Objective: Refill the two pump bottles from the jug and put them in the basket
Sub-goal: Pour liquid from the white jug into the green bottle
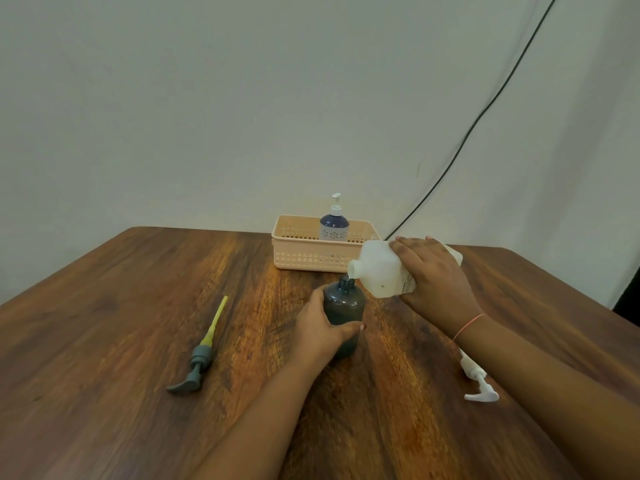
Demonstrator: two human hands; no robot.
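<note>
- The left hand [320, 329] wraps the grey bottle [343, 308] standing upright on the table [121, 323]; its thumb presses across the near side, its fingers curl behind, out of sight.
- The right hand [434, 282] grips the white jug [382, 271] from above, fingers spread over its body, tipping the spout down to the bottle's open neck.
- The blue bottle [334, 225], pump on, stands in the basket [304, 252] behind.
- A grey pump [201, 358] lies at the left, a white pump [479, 384] under the right forearm.
</note>
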